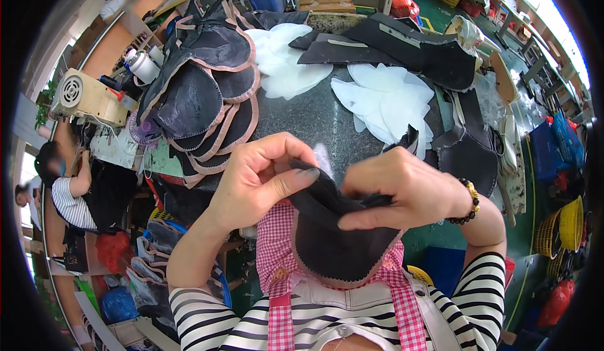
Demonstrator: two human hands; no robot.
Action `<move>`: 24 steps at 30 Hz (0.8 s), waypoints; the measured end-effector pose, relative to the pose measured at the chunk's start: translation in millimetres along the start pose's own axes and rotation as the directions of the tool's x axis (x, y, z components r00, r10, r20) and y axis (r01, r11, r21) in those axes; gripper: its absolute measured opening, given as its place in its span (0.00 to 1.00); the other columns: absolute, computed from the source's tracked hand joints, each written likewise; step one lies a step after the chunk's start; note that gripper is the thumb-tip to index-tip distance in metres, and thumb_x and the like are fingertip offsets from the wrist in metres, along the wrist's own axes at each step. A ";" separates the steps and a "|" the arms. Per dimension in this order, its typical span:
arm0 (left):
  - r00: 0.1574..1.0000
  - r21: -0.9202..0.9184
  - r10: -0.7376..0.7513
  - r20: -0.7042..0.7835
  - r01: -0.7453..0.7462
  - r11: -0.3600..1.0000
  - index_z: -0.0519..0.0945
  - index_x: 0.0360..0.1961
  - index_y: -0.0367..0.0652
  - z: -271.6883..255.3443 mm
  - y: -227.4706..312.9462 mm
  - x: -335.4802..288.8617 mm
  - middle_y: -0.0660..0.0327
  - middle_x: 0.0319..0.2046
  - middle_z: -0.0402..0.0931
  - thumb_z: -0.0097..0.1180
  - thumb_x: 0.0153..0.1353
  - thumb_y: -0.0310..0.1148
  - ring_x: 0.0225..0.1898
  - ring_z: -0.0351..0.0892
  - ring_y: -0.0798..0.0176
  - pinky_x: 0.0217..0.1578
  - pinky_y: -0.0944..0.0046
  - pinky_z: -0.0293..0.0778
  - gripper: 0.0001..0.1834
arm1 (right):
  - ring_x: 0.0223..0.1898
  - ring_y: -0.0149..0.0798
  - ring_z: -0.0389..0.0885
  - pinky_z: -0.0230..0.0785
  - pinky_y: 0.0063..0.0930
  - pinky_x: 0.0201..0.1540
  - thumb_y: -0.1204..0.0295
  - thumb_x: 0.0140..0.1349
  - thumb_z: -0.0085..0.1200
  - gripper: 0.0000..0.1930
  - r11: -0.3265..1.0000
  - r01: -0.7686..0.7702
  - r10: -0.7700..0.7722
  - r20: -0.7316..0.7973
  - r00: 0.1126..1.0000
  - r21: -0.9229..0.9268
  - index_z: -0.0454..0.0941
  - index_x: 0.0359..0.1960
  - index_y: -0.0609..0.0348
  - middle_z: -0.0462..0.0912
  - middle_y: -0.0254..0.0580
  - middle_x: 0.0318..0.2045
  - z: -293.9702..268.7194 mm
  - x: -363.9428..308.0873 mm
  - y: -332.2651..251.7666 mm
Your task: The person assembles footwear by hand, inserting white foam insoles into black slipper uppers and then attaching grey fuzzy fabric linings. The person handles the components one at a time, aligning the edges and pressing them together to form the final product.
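In front of my chest, over a pink checked apron (275, 243), hangs a black curved fabric piece (340, 247) with a stitched, pinkish-brown edge. My left hand (264, 178) pinches its folded upper part between thumb and fingers. My right hand (402, 187) is closed on the same piece, its fingers curled down over the fold. What lies inside the fold is hidden. A small pale tip (323, 157) shows just behind the fold. Beyond my hands on the dark worktable (292, 121) lie thin white petal-shaped sheets (387, 102), with a second group of white sheets (283, 55) farther back.
A high pile of pink-edged black pieces (189, 102) stands at the table's left. Black cut pieces (415, 52) lie along its back and right. Yellow baskets (569, 225) stand on the floor at right. Another person (72, 184) sits at left near a cream-coloured machine (85, 96).
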State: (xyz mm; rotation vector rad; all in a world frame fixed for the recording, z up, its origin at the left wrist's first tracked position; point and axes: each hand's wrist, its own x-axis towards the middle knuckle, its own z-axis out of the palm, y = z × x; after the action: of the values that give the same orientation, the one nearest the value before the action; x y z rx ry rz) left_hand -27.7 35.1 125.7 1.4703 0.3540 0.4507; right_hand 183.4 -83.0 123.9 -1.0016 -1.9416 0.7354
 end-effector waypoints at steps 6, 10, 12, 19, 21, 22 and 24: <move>0.990 0.514 0.093 0.106 -0.135 0.847 0.83 0.29 0.36 4.4 13.1 5.2 0.60 0.26 0.83 0.68 0.45 0.17 0.30 0.82 0.69 0.34 0.70 0.75 0.08 | 0.18 0.51 0.72 0.61 0.38 0.20 0.62 0.54 0.65 0.20 0.975 -0.128 0.151 0.115 0.982 -0.181 0.68 0.18 0.61 0.71 0.45 0.16 -12.9 -1.1 -2.2; 0.873 0.692 0.480 0.080 -0.395 0.604 0.84 0.30 0.38 -21.4 23.8 25.9 0.59 0.26 0.84 0.65 0.42 0.13 0.28 0.83 0.65 0.31 0.69 0.75 0.13 | 0.23 0.49 0.74 0.64 0.37 0.25 0.65 0.49 0.65 0.14 0.848 -0.160 0.205 0.036 0.978 -0.505 0.73 0.23 0.59 0.73 0.44 0.20 -58.2 -11.2 -3.3; 0.660 0.828 0.621 0.422 -0.561 0.033 0.84 0.33 0.40 -25.3 30.3 36.6 0.57 0.31 0.84 0.64 0.47 0.19 0.26 0.81 0.66 0.29 0.67 0.75 0.10 | 0.24 0.44 0.74 0.64 0.36 0.24 0.68 0.42 0.61 0.11 0.504 -0.036 -0.054 -0.072 0.996 -0.863 0.73 0.24 0.58 0.71 0.40 0.23 -72.0 -5.0 -11.4; 0.680 0.874 0.580 0.449 -0.470 -0.125 0.81 0.35 0.38 44.7 -147.3 29.7 0.52 0.38 0.82 0.56 0.50 0.31 0.20 0.75 0.66 0.25 0.66 0.70 0.11 | 0.49 0.45 0.76 0.68 0.41 0.53 0.75 0.41 0.56 0.21 0.481 0.010 0.077 0.053 0.996 -0.876 0.76 0.42 0.61 0.77 0.46 0.45 -28.9 -59.9 92.1; 0.730 0.907 0.579 0.362 -0.420 -0.036 0.81 0.35 0.39 65.3 -180.6 17.9 0.54 0.40 0.82 0.55 0.51 0.31 0.22 0.77 0.64 0.26 0.64 0.72 0.11 | 0.58 0.48 0.72 0.63 0.45 0.62 0.78 0.41 0.57 0.29 0.680 -0.032 0.189 0.132 0.973 -0.732 0.74 0.52 0.64 0.75 0.51 0.55 3.1 -69.1 94.4; 0.762 0.914 0.582 0.282 -0.398 0.079 0.81 0.36 0.39 68.4 -182.1 17.1 0.54 0.40 0.82 0.55 0.52 0.31 0.22 0.78 0.64 0.27 0.63 0.73 0.11 | 0.60 0.48 0.71 0.61 0.46 0.63 0.78 0.41 0.57 0.31 0.713 -0.063 0.194 0.110 0.975 -0.699 0.72 0.54 0.65 0.74 0.51 0.56 13.7 -72.7 99.2; 0.845 0.900 0.513 0.152 -0.333 0.282 0.79 0.40 0.40 63.3 -169.8 12.5 0.56 0.41 0.81 0.56 0.54 0.32 0.26 0.80 0.64 0.31 0.64 0.73 0.13 | 0.62 0.49 0.69 0.59 0.48 0.66 0.78 0.40 0.56 0.33 0.771 -0.119 0.191 0.050 0.980 -0.625 0.71 0.56 0.67 0.72 0.52 0.59 29.5 -78.7 108.6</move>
State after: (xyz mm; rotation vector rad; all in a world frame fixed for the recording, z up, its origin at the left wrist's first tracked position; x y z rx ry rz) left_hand 27.1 -21.0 -38.2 2.6897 0.3446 0.9199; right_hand 226.8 -97.6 -5.5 -1.5605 -2.2781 0.2172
